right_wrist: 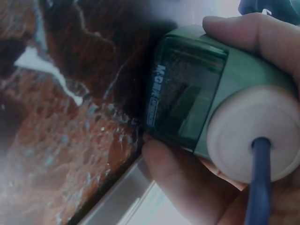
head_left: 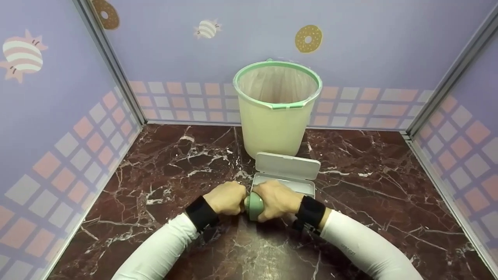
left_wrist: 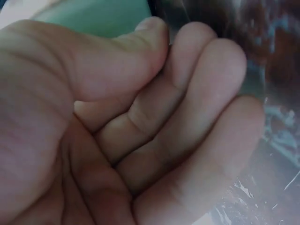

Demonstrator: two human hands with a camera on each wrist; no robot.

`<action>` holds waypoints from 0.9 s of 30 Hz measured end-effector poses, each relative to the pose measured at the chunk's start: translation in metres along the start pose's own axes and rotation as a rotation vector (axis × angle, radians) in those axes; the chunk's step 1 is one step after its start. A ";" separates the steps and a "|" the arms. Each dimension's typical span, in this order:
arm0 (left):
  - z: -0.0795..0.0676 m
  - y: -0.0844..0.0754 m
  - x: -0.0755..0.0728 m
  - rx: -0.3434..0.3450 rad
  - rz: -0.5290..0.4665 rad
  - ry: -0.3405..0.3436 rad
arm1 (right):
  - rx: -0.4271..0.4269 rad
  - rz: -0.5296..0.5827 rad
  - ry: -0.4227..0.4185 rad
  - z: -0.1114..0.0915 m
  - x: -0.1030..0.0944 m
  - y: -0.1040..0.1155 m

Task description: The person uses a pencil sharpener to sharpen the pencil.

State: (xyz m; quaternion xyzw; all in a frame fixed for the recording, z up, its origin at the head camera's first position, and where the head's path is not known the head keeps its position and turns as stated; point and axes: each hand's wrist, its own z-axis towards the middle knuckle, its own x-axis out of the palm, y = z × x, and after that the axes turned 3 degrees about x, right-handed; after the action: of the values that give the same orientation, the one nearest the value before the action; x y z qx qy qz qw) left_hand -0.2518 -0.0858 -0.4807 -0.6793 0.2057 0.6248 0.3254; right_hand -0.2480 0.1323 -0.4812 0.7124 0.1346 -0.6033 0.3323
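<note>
My right hand [head_left: 277, 198] grips a green pencil sharpener [head_left: 255, 207] just above the table. The right wrist view shows the sharpener's dark see-through shavings window [right_wrist: 187, 93] and pale round face [right_wrist: 251, 133]. A dark blue pencil [right_wrist: 260, 183] stands in the hole of that face. My left hand [head_left: 227, 197] is at the sharpener's left end, fingers curled and thumb pressed to them; the part it pinches is hidden. Behind my right hand lies an open white pencil case [head_left: 305, 188], its lid [head_left: 288, 166] raised and its inside partly covered by the hand.
A tall cream bin [head_left: 274, 128] with a green rim and a clear liner stands behind the pencil case, near the back wall. Dark red marbled table [head_left: 186, 155] surrounds my hands. Lilac patterned panels [head_left: 175, 50] close off the back and both sides.
</note>
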 end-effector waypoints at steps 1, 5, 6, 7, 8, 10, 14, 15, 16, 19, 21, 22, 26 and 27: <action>0.001 0.000 -0.001 -0.006 0.008 -0.001 | -0.001 -0.001 0.006 0.000 0.000 0.000; 0.005 0.000 -0.005 -0.030 0.056 -0.049 | 0.003 -0.006 0.022 0.001 -0.001 -0.001; 0.006 -0.001 -0.007 -0.031 0.075 -0.070 | 0.007 -0.005 0.023 0.001 -0.001 -0.001; 0.007 -0.001 -0.008 -0.029 0.096 -0.095 | 0.011 -0.005 0.026 0.001 -0.002 -0.001; 0.008 -0.002 -0.011 -0.027 0.115 -0.120 | 0.013 -0.004 0.028 0.001 -0.002 -0.001; 0.009 -0.002 -0.015 -0.017 0.160 -0.160 | 0.017 0.006 0.032 0.001 -0.002 -0.001; 0.004 -0.004 -0.023 0.003 0.226 -0.206 | 0.011 -0.002 0.033 0.002 -0.001 0.000; 0.002 -0.005 -0.025 0.007 0.241 -0.214 | 0.012 -0.007 0.031 0.002 -0.001 0.001; -0.001 -0.007 -0.028 0.011 0.254 -0.226 | 0.013 -0.012 0.026 0.003 -0.002 0.001; -0.008 -0.013 -0.035 0.029 0.282 -0.249 | 0.026 -0.012 0.013 0.003 -0.002 0.002; -0.013 -0.018 -0.041 0.046 0.299 -0.249 | 0.033 -0.003 0.005 0.003 -0.002 0.002; -0.016 -0.020 -0.043 0.056 0.303 -0.245 | 0.036 0.000 0.003 0.002 -0.002 0.002; -0.027 -0.029 -0.047 0.087 0.295 -0.210 | 0.036 0.001 -0.002 0.002 0.000 0.002; -0.030 -0.030 -0.047 0.093 0.283 -0.199 | 0.034 -0.003 -0.004 0.001 0.000 0.003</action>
State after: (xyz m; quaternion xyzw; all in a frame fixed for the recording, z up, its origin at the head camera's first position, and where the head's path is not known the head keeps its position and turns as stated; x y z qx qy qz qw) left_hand -0.2155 -0.0915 -0.4287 -0.5626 0.2948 0.7182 0.2842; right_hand -0.2475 0.1297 -0.4804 0.7165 0.1247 -0.6072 0.3198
